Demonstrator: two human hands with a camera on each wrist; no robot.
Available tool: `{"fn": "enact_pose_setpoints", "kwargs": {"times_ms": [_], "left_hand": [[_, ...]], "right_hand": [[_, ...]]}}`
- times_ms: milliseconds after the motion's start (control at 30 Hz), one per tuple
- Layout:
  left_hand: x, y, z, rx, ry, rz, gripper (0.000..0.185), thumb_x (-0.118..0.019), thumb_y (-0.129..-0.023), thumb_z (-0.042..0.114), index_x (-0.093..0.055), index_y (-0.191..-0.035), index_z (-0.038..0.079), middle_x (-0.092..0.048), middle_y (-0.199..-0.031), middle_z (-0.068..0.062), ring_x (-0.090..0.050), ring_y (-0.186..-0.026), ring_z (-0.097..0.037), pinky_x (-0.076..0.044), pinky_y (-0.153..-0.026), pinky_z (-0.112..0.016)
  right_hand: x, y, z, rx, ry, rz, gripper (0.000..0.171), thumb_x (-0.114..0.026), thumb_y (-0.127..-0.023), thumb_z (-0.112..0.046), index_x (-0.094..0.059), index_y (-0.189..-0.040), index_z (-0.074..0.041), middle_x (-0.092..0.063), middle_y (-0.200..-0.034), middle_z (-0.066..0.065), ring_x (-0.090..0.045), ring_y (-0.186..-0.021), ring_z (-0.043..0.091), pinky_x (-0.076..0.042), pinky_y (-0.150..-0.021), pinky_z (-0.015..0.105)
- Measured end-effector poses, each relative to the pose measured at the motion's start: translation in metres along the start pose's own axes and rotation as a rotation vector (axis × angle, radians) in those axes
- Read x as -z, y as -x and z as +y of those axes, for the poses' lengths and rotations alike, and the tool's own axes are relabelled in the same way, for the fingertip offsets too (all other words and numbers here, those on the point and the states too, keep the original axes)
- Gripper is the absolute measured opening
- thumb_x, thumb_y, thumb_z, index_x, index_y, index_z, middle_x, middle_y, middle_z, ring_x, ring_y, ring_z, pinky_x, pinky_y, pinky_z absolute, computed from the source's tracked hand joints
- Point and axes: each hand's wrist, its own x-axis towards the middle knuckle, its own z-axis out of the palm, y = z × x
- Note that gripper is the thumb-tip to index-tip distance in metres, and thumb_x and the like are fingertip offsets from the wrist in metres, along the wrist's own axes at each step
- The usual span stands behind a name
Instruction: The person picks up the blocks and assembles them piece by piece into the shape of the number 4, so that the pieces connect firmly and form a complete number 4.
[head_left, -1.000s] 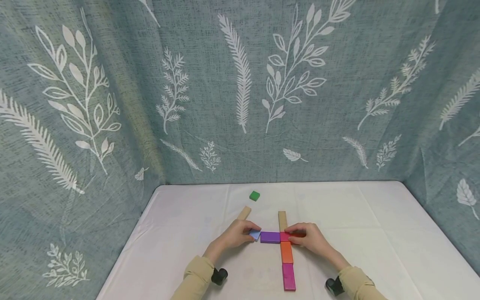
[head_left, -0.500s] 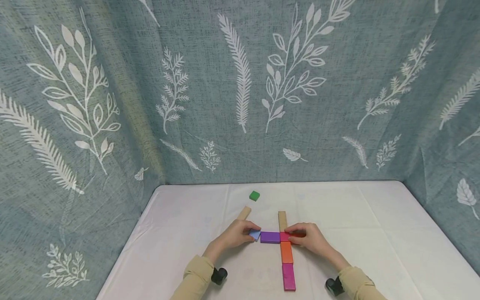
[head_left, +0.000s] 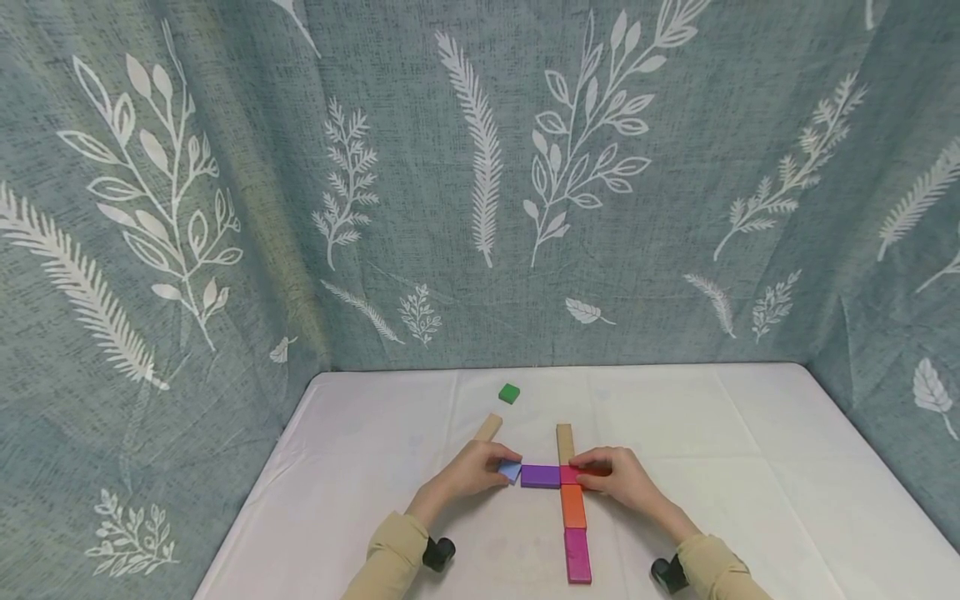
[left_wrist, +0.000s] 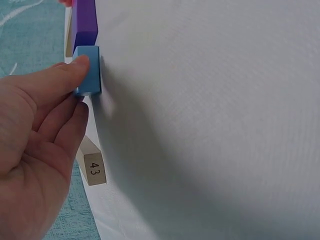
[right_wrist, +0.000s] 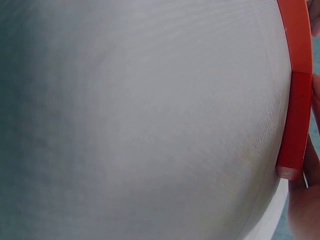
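Observation:
My left hand [head_left: 476, 467] pinches a light blue block [left_wrist: 91, 70] between thumb and fingers, at the left end of a purple block [head_left: 540, 477]. On the other side, my right hand [head_left: 618, 477] holds a red block [right_wrist: 296, 125], which it partly covers in the head view. A pinkish-red block [head_left: 568, 474] sits at the crossing, by the right fingertips. From there an orange block [head_left: 573, 507] and a magenta block [head_left: 577, 556] run toward the near edge. A plain wooden block [head_left: 565, 445] extends away behind the crossing.
Behind the left hand lies another wooden block [head_left: 489, 427] at a slant; its end [left_wrist: 95, 169] reads 43 in the left wrist view. A green block [head_left: 509, 393] sits farther back. White cloth [head_left: 712, 433] covers the table, and a patterned curtain [head_left: 420, 183] hangs behind.

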Motion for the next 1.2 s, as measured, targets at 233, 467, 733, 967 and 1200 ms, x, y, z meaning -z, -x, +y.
{"fn": "enact_pose_setpoints", "kwargs": {"times_ms": [233, 467, 733, 967, 1200], "left_hand": [[0.0, 0.0, 0.0, 0.001, 0.006, 0.005, 0.036, -0.074, -0.077, -0.001, -0.066, -0.113, -0.002, -0.068, -0.115, -0.014, -0.061, -0.114, -0.028, -0.046, -0.101, -0.041], [0.002, 0.0, 0.002, 0.003, 0.065, 0.027, 0.041, -0.074, -0.076, -0.001, -0.064, -0.115, -0.005, -0.066, -0.118, -0.018, -0.059, -0.116, -0.034, -0.045, -0.101, -0.044], [0.006, 0.002, 0.01, 0.014, 0.126, 0.085, 0.04, -0.071, -0.082, 0.005, -0.061, -0.118, -0.007, -0.063, -0.123, -0.02, -0.056, -0.119, -0.037, -0.043, -0.102, -0.049], [0.01, 0.002, 0.022, 0.015, 0.122, 0.209, 0.034, -0.067, -0.085, 0.006, -0.062, -0.116, -0.008, -0.065, -0.119, -0.02, -0.057, -0.117, -0.036, -0.045, -0.1, -0.049], [0.018, 0.001, 0.034, 0.064, 0.094, 0.341, 0.032, -0.068, -0.085, 0.01, -0.065, -0.114, -0.005, -0.067, -0.116, -0.018, -0.06, -0.115, -0.034, -0.05, -0.095, -0.045]], "right_hand": [[0.0, -0.001, 0.0, -0.007, 0.008, 0.003, 0.025, -0.072, -0.083, -0.016, -0.072, -0.108, -0.01, -0.072, -0.106, 0.006, -0.065, -0.097, 0.023, -0.052, -0.08, 0.018], [0.001, -0.001, 0.001, -0.005, 0.003, -0.002, 0.026, -0.072, -0.083, -0.017, -0.072, -0.108, -0.01, -0.071, -0.106, 0.006, -0.064, -0.097, 0.023, -0.053, -0.08, 0.019], [0.002, -0.001, 0.001, -0.014, -0.001, -0.001, 0.025, -0.072, -0.083, -0.015, -0.072, -0.108, -0.01, -0.072, -0.106, 0.007, -0.065, -0.097, 0.021, -0.054, -0.079, 0.019], [0.002, 0.0, 0.001, -0.003, 0.003, 0.002, 0.025, -0.071, -0.084, -0.015, -0.072, -0.108, -0.009, -0.072, -0.106, 0.006, -0.065, -0.097, 0.021, -0.053, -0.079, 0.018], [0.002, 0.0, 0.002, -0.006, -0.003, 0.0, 0.025, -0.071, -0.084, -0.013, -0.071, -0.109, -0.01, -0.072, -0.106, 0.005, -0.065, -0.097, 0.019, -0.052, -0.079, 0.017]]}}
